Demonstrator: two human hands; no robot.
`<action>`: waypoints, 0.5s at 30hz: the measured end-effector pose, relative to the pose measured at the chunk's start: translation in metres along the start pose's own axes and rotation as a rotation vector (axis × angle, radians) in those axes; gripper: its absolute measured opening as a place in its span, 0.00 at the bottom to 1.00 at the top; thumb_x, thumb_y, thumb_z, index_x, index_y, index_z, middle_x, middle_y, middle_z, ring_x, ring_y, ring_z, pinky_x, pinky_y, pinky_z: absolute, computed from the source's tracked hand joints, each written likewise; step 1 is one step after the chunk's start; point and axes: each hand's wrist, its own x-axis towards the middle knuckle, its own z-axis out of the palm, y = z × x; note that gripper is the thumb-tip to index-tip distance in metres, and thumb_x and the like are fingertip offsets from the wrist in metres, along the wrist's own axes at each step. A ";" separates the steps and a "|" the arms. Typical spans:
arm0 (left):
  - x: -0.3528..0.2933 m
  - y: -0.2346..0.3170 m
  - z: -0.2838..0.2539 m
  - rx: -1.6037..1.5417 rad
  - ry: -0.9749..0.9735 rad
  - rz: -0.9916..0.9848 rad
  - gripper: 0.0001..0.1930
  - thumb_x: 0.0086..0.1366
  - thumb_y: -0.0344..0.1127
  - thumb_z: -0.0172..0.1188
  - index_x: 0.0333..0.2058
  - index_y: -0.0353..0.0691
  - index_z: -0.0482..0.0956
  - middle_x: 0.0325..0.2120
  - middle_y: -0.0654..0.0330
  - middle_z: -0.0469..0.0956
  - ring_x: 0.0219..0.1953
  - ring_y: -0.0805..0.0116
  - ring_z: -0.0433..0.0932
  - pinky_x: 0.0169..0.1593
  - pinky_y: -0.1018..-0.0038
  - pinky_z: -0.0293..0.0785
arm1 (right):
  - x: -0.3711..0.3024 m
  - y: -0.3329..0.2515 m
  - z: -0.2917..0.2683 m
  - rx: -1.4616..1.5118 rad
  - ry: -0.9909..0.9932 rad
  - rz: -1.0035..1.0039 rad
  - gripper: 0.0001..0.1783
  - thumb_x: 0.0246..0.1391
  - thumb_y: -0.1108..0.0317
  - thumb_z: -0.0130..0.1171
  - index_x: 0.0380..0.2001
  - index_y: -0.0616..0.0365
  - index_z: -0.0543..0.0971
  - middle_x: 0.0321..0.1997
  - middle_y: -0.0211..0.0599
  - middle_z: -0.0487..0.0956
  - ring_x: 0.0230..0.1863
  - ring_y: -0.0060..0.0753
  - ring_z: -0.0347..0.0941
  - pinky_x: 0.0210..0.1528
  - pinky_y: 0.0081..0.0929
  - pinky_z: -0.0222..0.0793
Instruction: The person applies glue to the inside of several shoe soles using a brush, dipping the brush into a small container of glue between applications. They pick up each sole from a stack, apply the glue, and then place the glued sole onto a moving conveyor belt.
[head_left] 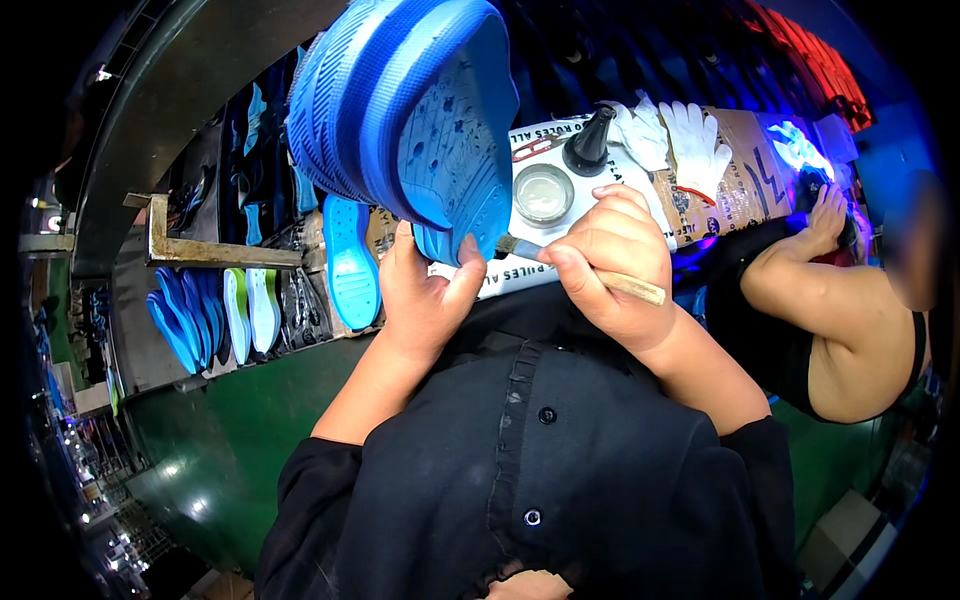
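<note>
A stack of blue shoe soles (345, 125) rises in front of me, and the nearest blue sole (462, 130) shows its inner face, wet-looking and dotted. My left hand (425, 295) pinches the near end of that sole between thumb and fingers. A flat brush (632, 286) with a wooden handle is gripped in my right hand (620, 265). Its bristle end meets the sole's lower right edge beside my left thumb; whether it touches is hard to tell. Just beyond the brush stands a round jar (543, 194) of pale liquid, with a black cone-topped bottle (589, 140) behind it.
White gloves (693, 150) lie on cardboard (752, 170) at the right, near a co-worker's arm (800, 255). Left are a light blue sole (350, 265), several darker blue soles (180, 315), green-white soles (250, 310) and a metal bracket (215, 250).
</note>
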 end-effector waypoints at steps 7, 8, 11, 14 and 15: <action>-0.001 0.000 -0.002 0.034 -0.010 0.032 0.23 0.47 0.21 0.60 0.45 0.31 0.66 0.26 0.55 0.77 0.25 0.65 0.78 0.31 0.76 0.72 | -0.001 0.003 -0.004 -0.036 -0.032 0.022 0.10 0.44 0.68 0.61 0.13 0.56 0.76 0.14 0.31 0.71 0.21 0.35 0.67 0.40 0.31 0.61; -0.001 0.000 -0.001 0.032 -0.011 0.032 0.23 0.47 0.21 0.60 0.45 0.31 0.66 0.26 0.55 0.77 0.25 0.65 0.78 0.31 0.76 0.72 | -0.001 0.003 -0.004 -0.024 -0.019 0.027 0.11 0.44 0.67 0.61 0.13 0.56 0.76 0.14 0.31 0.71 0.20 0.35 0.67 0.40 0.31 0.61; -0.001 0.000 0.000 0.016 0.003 0.027 0.24 0.47 0.21 0.61 0.45 0.32 0.67 0.26 0.55 0.77 0.25 0.64 0.78 0.30 0.76 0.72 | -0.001 0.001 0.003 0.005 -0.017 0.017 0.11 0.45 0.67 0.61 0.13 0.56 0.76 0.14 0.31 0.71 0.19 0.35 0.66 0.38 0.30 0.61; 0.000 -0.002 -0.001 0.059 0.002 0.114 0.24 0.46 0.21 0.61 0.44 0.33 0.68 0.25 0.56 0.77 0.24 0.64 0.78 0.30 0.75 0.72 | -0.003 -0.003 0.005 0.005 -0.029 0.026 0.12 0.45 0.67 0.61 0.12 0.56 0.75 0.13 0.31 0.71 0.19 0.35 0.65 0.37 0.30 0.60; 0.001 -0.001 -0.002 0.069 -0.006 0.118 0.24 0.45 0.21 0.61 0.44 0.33 0.69 0.25 0.56 0.76 0.25 0.64 0.77 0.30 0.75 0.71 | -0.003 -0.003 0.004 0.006 -0.030 0.026 0.12 0.45 0.67 0.61 0.12 0.56 0.75 0.13 0.31 0.71 0.19 0.35 0.65 0.37 0.30 0.60</action>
